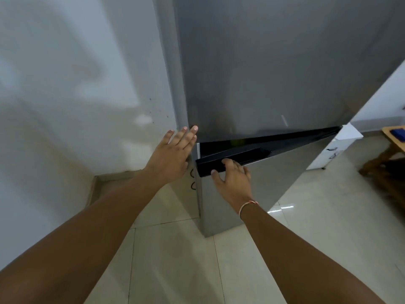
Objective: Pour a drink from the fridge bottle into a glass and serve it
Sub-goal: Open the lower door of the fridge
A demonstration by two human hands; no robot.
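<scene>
A tall grey fridge (pixel 274 62) fills the upper middle. Its lower door (pixel 252 189) stands slightly ajar, with a dark gap under the upper door. My right hand (pixel 234 178) is curled over the black recessed handle (pixel 232 159) at the top of that lower door. My left hand (pixel 173 154) lies flat with fingers spread against the fridge's left front corner, holding nothing. No bottle or glass is in view; the inside of the fridge is hidden.
A pale wall (pixel 76 95) stands close on the left. The floor (pixel 175 260) is of light tiles. At the right are a white appliance (pixel 333 148) and the corner of a wooden table (pixel 394 139).
</scene>
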